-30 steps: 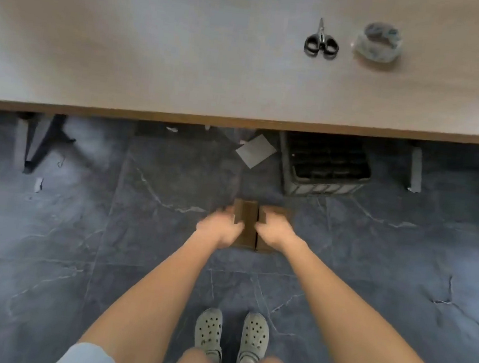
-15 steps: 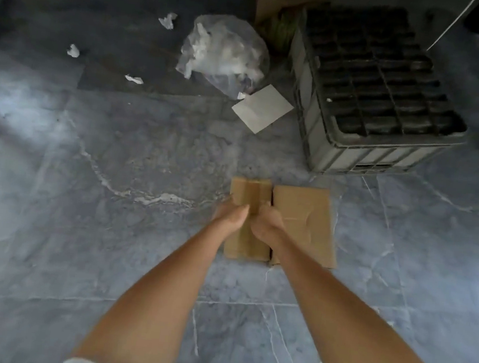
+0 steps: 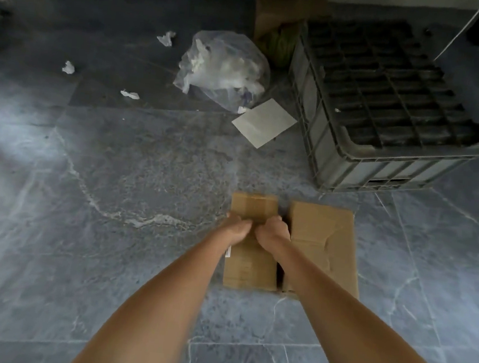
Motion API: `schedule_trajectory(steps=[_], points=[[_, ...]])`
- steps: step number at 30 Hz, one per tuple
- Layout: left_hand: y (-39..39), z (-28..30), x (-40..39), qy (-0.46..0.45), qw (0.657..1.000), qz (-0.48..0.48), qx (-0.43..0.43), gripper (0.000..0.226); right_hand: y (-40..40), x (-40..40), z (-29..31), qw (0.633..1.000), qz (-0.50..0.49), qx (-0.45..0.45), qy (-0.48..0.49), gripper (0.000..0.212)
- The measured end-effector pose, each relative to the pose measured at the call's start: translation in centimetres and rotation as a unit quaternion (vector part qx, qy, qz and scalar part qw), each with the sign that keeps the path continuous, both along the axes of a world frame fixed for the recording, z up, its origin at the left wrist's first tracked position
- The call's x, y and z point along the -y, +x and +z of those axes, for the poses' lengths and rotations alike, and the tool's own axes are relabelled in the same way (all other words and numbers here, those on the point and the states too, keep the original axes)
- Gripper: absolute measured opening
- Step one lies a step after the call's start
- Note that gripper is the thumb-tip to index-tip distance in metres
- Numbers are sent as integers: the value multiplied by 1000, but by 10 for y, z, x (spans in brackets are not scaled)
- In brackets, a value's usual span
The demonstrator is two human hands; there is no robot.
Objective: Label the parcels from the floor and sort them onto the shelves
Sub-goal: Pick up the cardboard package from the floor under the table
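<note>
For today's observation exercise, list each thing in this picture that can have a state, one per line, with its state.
Narrow parcel: closed, lying flat on the floor, both hands on it.
Wide parcel: closed, flat on the floor, right beside the narrow one.
Left hand: curled on the narrow parcel.
Right hand: curled on the narrow parcel.
Crate: upright on the floor.
Plastic bag: crumpled, stuffed with white scraps.
Paper sheet: flat on the floor.

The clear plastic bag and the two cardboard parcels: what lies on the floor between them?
In the head view, only a white paper sheet lies near the plastic bag; toward the parcels the floor is bare.
</note>
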State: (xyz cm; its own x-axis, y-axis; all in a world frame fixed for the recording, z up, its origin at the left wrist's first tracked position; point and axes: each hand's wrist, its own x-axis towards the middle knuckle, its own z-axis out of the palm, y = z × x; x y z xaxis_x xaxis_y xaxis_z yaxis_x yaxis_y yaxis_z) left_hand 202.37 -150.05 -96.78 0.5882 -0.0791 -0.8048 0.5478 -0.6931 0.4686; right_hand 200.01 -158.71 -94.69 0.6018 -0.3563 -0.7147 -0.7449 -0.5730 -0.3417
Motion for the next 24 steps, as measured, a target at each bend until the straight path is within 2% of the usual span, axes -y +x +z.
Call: schedule_trajectory(steps=[2, 5, 9, 14, 19, 22, 24], points=[[0, 23, -4, -12, 999, 32, 18, 70, -1, -5, 22, 1000, 0, 21, -4, 56], [-9, 92, -15, 1, 998, 44, 47, 65, -12, -13, 84, 999, 2, 32, -1, 55], [-29, 211, -28, 19, 998, 27, 48, 74, -32, -19, 194, 998, -27, 50, 8, 56], [-58, 363, -42, 21, 998, -2, 63, 66, -58, -19, 341, 993, -98, 72, 8, 44], [-92, 507, -58, 11, 998, 5, 56, 63, -100, -22, 483, 971, -184, 146, 50, 36], [-121, 577, -63, -8, 998, 39, 42, 68, -134, -20, 552, 952, -222, 192, 89, 34], [-139, 614, -63, -30, 997, 53, 48, 63, -156, -18, 589, 943, -239, 206, 107, 33]])
